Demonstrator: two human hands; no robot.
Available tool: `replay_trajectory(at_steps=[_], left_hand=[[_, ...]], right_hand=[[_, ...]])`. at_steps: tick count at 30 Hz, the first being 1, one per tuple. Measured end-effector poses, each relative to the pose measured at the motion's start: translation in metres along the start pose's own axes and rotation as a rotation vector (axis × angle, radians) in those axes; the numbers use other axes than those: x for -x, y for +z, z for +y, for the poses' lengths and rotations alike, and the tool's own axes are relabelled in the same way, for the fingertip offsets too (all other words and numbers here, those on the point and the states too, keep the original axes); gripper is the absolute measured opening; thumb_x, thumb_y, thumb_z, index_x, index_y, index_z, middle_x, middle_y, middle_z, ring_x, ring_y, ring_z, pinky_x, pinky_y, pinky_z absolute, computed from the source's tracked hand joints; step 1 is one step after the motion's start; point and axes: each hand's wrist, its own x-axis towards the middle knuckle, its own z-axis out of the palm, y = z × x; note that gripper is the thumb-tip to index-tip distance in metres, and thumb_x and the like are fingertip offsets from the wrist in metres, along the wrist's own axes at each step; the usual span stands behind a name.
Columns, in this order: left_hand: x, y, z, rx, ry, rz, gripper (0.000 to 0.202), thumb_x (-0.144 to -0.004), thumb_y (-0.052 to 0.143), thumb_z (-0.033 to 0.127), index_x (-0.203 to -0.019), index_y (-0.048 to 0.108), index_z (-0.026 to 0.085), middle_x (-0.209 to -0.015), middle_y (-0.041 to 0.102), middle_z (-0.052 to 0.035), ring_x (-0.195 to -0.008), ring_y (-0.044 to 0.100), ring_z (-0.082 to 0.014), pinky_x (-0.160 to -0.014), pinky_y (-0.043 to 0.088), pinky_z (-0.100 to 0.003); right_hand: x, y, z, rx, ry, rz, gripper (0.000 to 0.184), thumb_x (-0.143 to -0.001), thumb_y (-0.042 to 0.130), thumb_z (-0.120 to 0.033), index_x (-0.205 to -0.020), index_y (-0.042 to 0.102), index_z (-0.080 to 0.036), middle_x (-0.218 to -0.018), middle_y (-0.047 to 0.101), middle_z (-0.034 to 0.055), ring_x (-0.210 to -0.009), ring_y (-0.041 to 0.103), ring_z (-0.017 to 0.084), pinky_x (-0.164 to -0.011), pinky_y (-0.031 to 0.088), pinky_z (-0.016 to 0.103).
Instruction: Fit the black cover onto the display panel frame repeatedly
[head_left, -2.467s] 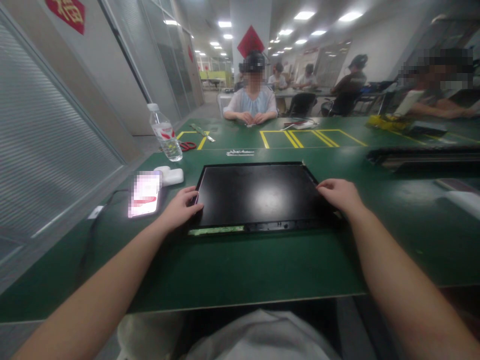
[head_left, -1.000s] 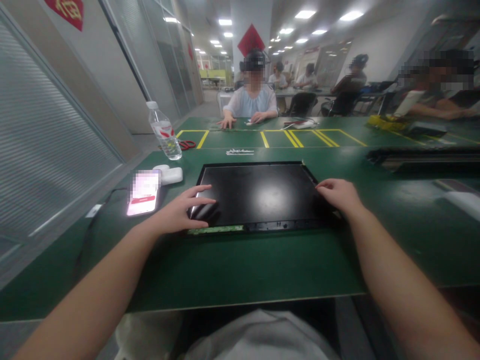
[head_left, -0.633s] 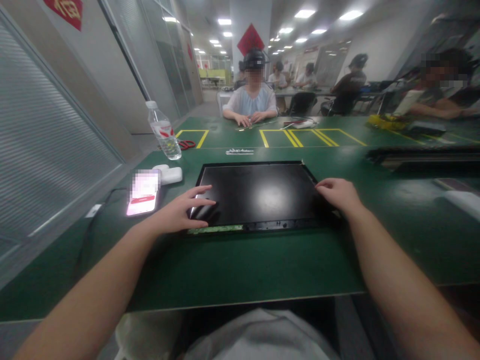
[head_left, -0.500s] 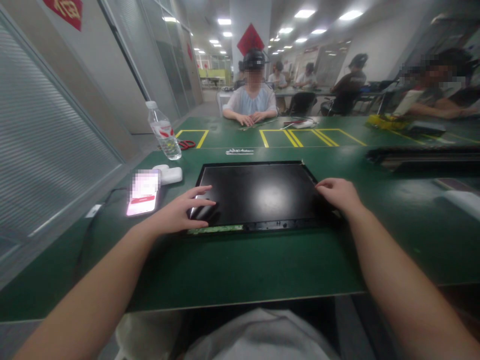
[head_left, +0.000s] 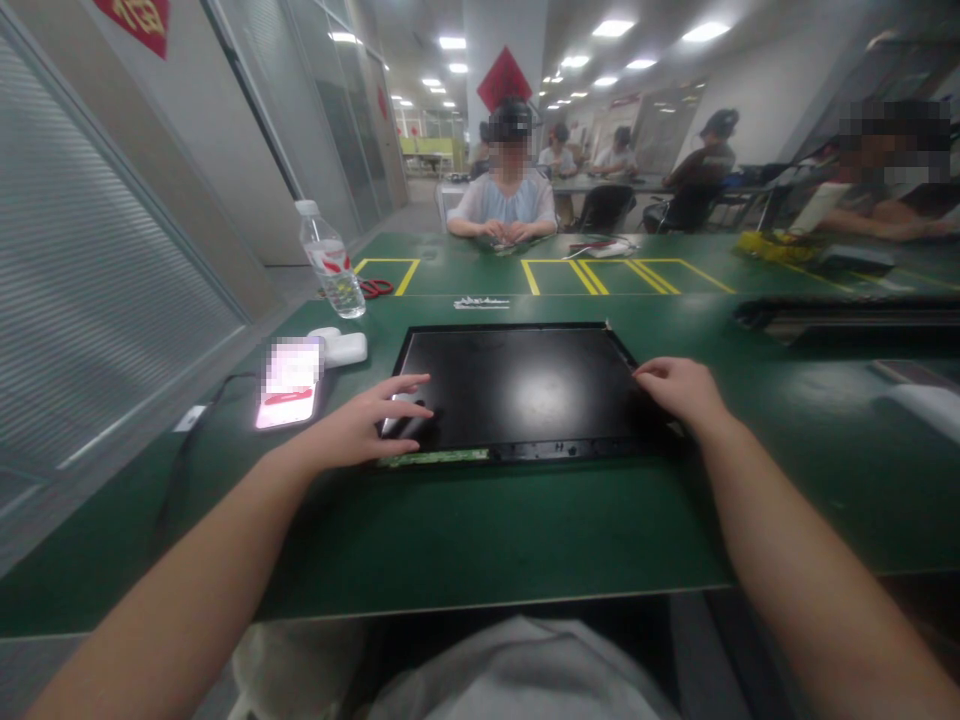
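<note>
A flat black display panel lies screen up on the green table, with a strip of green circuit board along its near left edge. Over the panel's left end my left hand rests with its fingers spread apart, the fingertips on or just above the screen. At the opposite side, my right hand has thumb and fingers pinched together at the panel's right edge. Its curled fingers partly hide that edge.
Left of the panel are a lit phone, a white case, a water bottle and red-handled scissors. Small white pieces lie beyond it. A long black part lies right. Across sits a person.
My two hands and the panel keep their places, with only a slight shift of the view. The hands of the person across have come closer together.
</note>
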Motion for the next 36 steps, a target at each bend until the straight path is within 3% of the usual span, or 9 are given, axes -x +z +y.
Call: replay_trajectory(at_steps=[13, 29, 36], left_hand=[[-0.001, 0.001, -0.002, 0.016, -0.047, 0.015, 0.052, -0.085, 0.079, 0.063, -0.124, 0.083, 0.029, -0.164, 0.055, -0.015, -0.148, 0.056, -0.0416, -0.121, 0.045, -0.062], [-0.002, 0.0, 0.007, -0.012, 0.01, -0.035, 0.039, -0.095, 0.071, 0.051, -0.122, 0.083, 0.025, -0.165, 0.054, -0.0165, -0.147, 0.058, -0.0374, -0.121, 0.047, -0.056], [-0.001, 0.002, 0.0, -0.011, 0.027, -0.013, 0.039, -0.095, 0.072, 0.049, -0.121, 0.082, 0.023, -0.162, 0.057, -0.02, -0.144, 0.06, -0.039, -0.118, 0.048, -0.059]], right_hand=[[-0.003, 0.004, 0.003, -0.011, -0.021, 0.01, 0.026, -0.082, 0.064, -0.031, -0.093, 0.087, -0.024, -0.087, 0.081, 0.0074, -0.089, 0.074, 0.028, -0.078, 0.055, 0.035], [-0.001, 0.001, 0.002, -0.009, -0.011, 0.003, 0.028, -0.082, 0.063, -0.032, -0.095, 0.087, -0.023, -0.089, 0.081, 0.0086, -0.088, 0.074, 0.029, -0.078, 0.056, 0.036], [-0.002, 0.002, 0.001, 0.014, -0.012, -0.001, 0.029, -0.083, 0.063, -0.032, -0.097, 0.088, -0.023, -0.094, 0.082, 0.0092, -0.092, 0.075, 0.03, -0.079, 0.056, 0.036]])
